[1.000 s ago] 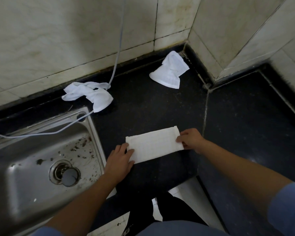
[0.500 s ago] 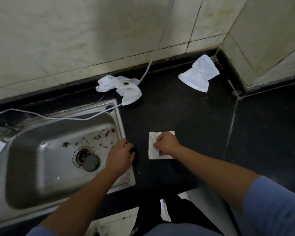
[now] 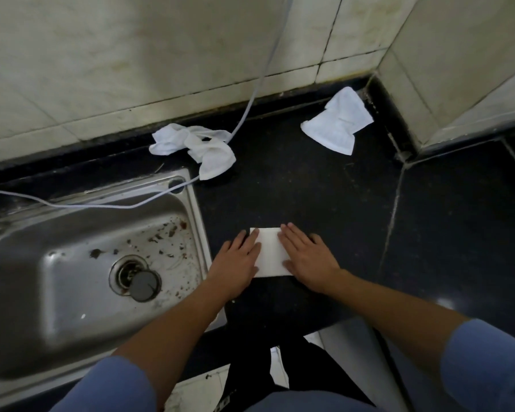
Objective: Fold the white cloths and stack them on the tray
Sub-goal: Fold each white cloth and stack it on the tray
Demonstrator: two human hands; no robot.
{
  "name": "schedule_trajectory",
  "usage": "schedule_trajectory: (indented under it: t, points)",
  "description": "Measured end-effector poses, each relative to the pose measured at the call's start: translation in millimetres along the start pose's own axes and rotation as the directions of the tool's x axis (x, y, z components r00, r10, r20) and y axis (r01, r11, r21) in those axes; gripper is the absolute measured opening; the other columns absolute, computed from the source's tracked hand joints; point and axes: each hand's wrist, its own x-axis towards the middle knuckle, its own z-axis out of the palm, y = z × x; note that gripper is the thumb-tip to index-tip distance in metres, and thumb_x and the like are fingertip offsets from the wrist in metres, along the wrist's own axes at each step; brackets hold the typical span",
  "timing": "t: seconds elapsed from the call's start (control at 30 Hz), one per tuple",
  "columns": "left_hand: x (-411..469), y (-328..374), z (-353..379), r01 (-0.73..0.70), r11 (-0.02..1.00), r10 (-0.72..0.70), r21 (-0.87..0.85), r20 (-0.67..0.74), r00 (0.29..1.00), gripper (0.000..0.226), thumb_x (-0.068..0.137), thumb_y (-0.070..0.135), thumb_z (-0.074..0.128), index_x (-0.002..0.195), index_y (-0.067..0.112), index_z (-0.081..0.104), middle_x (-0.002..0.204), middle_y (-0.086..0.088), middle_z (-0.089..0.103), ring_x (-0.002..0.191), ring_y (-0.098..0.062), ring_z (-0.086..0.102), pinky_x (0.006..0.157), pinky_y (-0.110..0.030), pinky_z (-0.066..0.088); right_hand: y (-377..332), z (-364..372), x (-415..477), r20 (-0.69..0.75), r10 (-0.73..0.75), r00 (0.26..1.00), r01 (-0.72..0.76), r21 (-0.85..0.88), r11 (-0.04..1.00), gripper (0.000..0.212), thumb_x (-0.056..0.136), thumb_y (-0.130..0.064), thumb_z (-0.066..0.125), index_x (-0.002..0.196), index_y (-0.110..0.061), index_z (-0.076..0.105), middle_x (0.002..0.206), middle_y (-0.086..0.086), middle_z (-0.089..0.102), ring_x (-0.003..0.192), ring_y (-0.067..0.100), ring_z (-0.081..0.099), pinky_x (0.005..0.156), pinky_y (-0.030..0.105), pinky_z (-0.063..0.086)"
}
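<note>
A small folded white cloth (image 3: 270,253) lies flat on the black counter near its front edge. My left hand (image 3: 236,263) presses its left side with straight fingers. My right hand (image 3: 306,260) lies flat on its right side, palm down. A crumpled white cloth (image 3: 197,147) sits at the back by the sink's far corner. Another loosely folded white cloth (image 3: 338,126) lies in the back corner by the wall. No tray is in view.
A steel sink (image 3: 81,263) with a drain plug and brown specks takes up the left. A thin grey cable (image 3: 250,105) hangs down the tiled wall and runs across the sink's rim. Tiled walls close the back and right. The black counter (image 3: 443,218) continues to the right.
The long cloth strip has been folded over to the left into a small rectangle. My left hand moved from the sink's edge onto it, and both hands now lie flat on it.
</note>
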Motion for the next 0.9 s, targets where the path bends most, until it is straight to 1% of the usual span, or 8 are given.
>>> schedule_trajectory:
  t: [0.07, 0.17, 0.23, 0.37, 0.53, 0.6, 0.73, 0.9]
  points:
    - [1.0, -4.6, 6.4, 0.003, 1.000, -0.003, 0.012, 0.031, 1.000, 0.062, 0.098, 0.039, 0.042, 0.151, 0.020, 0.017, 0.161, 0.000, -0.007, 0.147, -0.023, 0.002, 0.115, -0.043, 0.018, 7.1, 3.2, -0.1, 0.061, 0.016, 0.998, -0.014, -0.038, 0.999, 0.068, 0.101, -0.047, 0.025, 0.153, -0.014, -0.004, 0.161, 0.004, -0.015, 0.148, 0.018, -0.012, 0.118, 0.047, 0.011]
    - [-0.2, -8.7, 9.8, -0.008, 1.000, 0.008, -0.008, 0.035, 0.999, 0.062, 0.098, 0.040, 0.041, 0.152, 0.023, 0.015, 0.161, 0.002, -0.008, 0.147, -0.023, 0.001, 0.116, -0.042, 0.018, 12.1, 0.4, -0.4, 0.092, 0.003, 0.996, 0.002, -0.056, 0.998, 0.069, 0.101, -0.050, 0.024, 0.153, -0.014, -0.002, 0.161, 0.005, -0.015, 0.148, 0.018, -0.013, 0.118, 0.049, 0.010]
    - [-3.9, -7.9, 9.2, 0.004, 0.999, -0.004, -0.033, 0.000, 1.000, 0.061, 0.098, 0.040, 0.042, 0.151, 0.022, 0.019, 0.161, 0.001, -0.003, 0.147, -0.023, 0.004, 0.115, -0.041, 0.019, 13.2, -8.4, 3.6, 0.088, -0.006, 0.996, 0.010, -0.042, 0.999, 0.068, 0.100, -0.051, 0.029, 0.154, -0.015, 0.009, 0.162, 0.005, -0.008, 0.149, 0.019, -0.006, 0.118, 0.048, 0.011]
    - [-24.2, -6.6, 6.4, 0.111, 0.983, -0.130, -0.145, -0.130, 0.983, 0.053, 0.093, 0.034, 0.053, 0.142, 0.018, 0.040, 0.157, -0.004, 0.022, 0.141, -0.027, 0.025, 0.112, -0.041, 0.029, 10.5, -34.0, 29.2, -0.012, 0.004, 1.000, -0.004, 0.024, 1.000, 0.055, 0.096, -0.047, 0.043, 0.143, -0.019, 0.038, 0.152, 0.007, 0.030, 0.137, 0.024, 0.030, 0.109, 0.043, 0.028]
    - [-62.2, -10.1, 5.5, 0.253, 0.945, -0.292, -0.208, -0.190, 0.937, 0.044, 0.077, 0.024, 0.074, 0.118, 0.013, 0.061, 0.137, -0.011, 0.052, 0.118, -0.031, 0.054, 0.090, -0.042, 0.049, -7.7, -53.9, 58.3, 0.166, 0.075, 0.983, -0.091, 0.096, 0.991, 0.051, 0.088, -0.035, 0.061, 0.131, -0.016, 0.043, 0.119, 0.009, 0.057, 0.105, 0.025, 0.056, 0.080, 0.036, 0.046]
    - [-78.2, -11.3, 5.7, 0.299, 0.924, -0.352, -0.240, -0.220, 0.910, 0.043, 0.071, 0.019, 0.078, 0.110, 0.012, 0.063, 0.127, -0.013, 0.058, 0.107, -0.032, 0.059, 0.082, -0.041, 0.052, -14.3, -60.3, 63.2, 0.260, 0.094, 0.961, -0.133, 0.140, 0.981, 0.044, 0.088, -0.029, 0.062, 0.126, -0.014, 0.046, 0.116, 0.009, 0.059, 0.099, 0.024, 0.059, 0.072, 0.032, 0.046]
    - [-101.3, -15.4, 2.8, 0.379, 0.888, -0.440, -0.261, -0.245, 0.864, 0.041, 0.075, 0.016, 0.073, 0.114, 0.010, 0.063, 0.127, -0.014, 0.057, 0.109, -0.033, 0.057, 0.086, -0.043, 0.052, -19.9, -69.4, 61.2, 0.355, 0.111, 0.928, -0.229, 0.310, 0.923, 0.039, 0.086, -0.025, 0.065, 0.121, -0.009, 0.054, 0.117, 0.009, 0.059, 0.096, 0.022, 0.058, 0.070, 0.028, 0.046]
    - [-105.2, -23.6, -19.8, 0.382, 0.887, -0.446, -0.260, -0.270, 0.853, 0.037, 0.086, 0.022, 0.060, 0.123, 0.015, 0.056, 0.122, -0.004, 0.054, 0.112, -0.024, 0.050, 0.091, -0.037, 0.046, -14.7, -85.7, 31.4, 0.217, 0.102, 0.971, -0.201, 0.508, 0.838, 0.032, 0.080, -0.018, 0.070, 0.108, -0.020, 0.055, 0.115, 0.005, 0.060, 0.092, 0.019, 0.058, 0.071, 0.030, 0.048]
